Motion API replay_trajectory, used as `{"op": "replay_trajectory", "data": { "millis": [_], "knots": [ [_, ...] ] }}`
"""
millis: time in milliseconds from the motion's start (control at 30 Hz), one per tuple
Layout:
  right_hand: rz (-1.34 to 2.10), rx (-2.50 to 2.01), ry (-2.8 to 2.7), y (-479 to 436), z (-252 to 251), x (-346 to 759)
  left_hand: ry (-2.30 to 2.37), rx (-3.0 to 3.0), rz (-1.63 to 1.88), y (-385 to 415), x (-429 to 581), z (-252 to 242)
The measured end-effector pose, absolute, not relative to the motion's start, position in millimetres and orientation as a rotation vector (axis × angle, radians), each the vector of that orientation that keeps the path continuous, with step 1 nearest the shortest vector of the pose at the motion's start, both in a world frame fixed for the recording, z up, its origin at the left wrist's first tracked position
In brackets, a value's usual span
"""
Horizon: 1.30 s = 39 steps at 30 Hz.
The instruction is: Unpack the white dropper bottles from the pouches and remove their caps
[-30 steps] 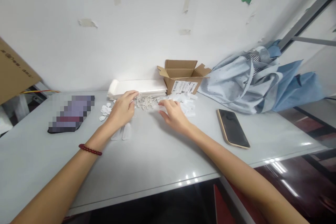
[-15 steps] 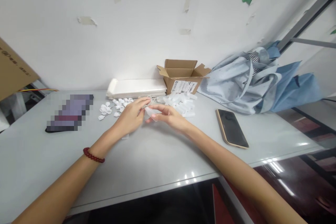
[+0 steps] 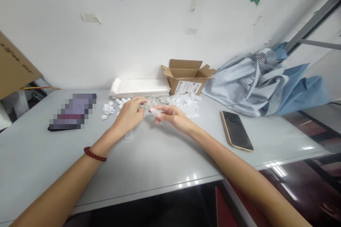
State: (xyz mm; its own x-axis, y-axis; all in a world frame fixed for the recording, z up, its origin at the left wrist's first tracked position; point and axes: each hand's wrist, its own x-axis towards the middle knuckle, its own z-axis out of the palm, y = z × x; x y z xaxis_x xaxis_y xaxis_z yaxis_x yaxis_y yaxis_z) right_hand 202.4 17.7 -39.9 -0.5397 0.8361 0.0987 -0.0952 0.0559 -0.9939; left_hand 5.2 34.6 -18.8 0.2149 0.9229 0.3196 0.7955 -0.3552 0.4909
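My right hand (image 3: 174, 117) pinches a small translucent plastic tube (image 3: 154, 112) between thumb and fingers, just above the table. To its left, my left hand (image 3: 130, 113) has its forefinger and thumb apart, with no object visible between them; its other fingers are partly hidden. Its forefinger reaches the edge of a tangle of thin whitish strings (image 3: 152, 101). Behind my right hand lies a heap of similar translucent tubes (image 3: 188, 105). Small white caps (image 3: 108, 108) are scattered beyond my left hand. One clear piece (image 3: 128, 134) rests under my left wrist.
A stack of flat white packets (image 3: 141, 87) and an open cardboard box (image 3: 188, 78) stand against the wall. A phone (image 3: 237, 130) lies at right, before a light blue cloth bag (image 3: 239, 85). A blurred-out dark item (image 3: 73, 111) lies at left. The table's front edge (image 3: 149, 192) runs below my forearms.
My hands have moved apart; the left has drawn slightly left, off the translucent tube. The tube stays in my right hand. The view has shifted a little.
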Motion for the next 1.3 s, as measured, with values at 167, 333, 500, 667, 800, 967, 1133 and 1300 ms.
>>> {"op": "replay_trajectory", "data": {
  "millis": [167,333,500,667,800,967,1133,1300],
  "knots": [
    [1.513,-0.725,-1.603,16,-32,204,1.782,2.0,0.839,52,-16,-24],
    [1.199,-0.989,-1.815,29,-36,202,1.731,1.9,1.112,45,-17,-12],
    [0.32,-1.195,-2.119,41,-48,199,1.616,1.925,1.256,36,-7,-9],
    [0.186,-1.134,-2.188,38,-47,202,1.577,1.949,1.264,32,-5,-14],
    [0.288,-1.023,-2.116,34,-44,203,1.524,1.984,1.231,27,1,-15],
    [0.863,-0.953,-1.833,23,-43,197,1.434,1.868,1.25,20,9,-19],
    [1.186,-0.846,-1.643,13,-46,189,1.311,1.77,1.328,12,19,-21],
    [1.044,-0.979,-1.737,7,-50,185,1.293,1.638,1.373,3,26,-19]
  ]
}}
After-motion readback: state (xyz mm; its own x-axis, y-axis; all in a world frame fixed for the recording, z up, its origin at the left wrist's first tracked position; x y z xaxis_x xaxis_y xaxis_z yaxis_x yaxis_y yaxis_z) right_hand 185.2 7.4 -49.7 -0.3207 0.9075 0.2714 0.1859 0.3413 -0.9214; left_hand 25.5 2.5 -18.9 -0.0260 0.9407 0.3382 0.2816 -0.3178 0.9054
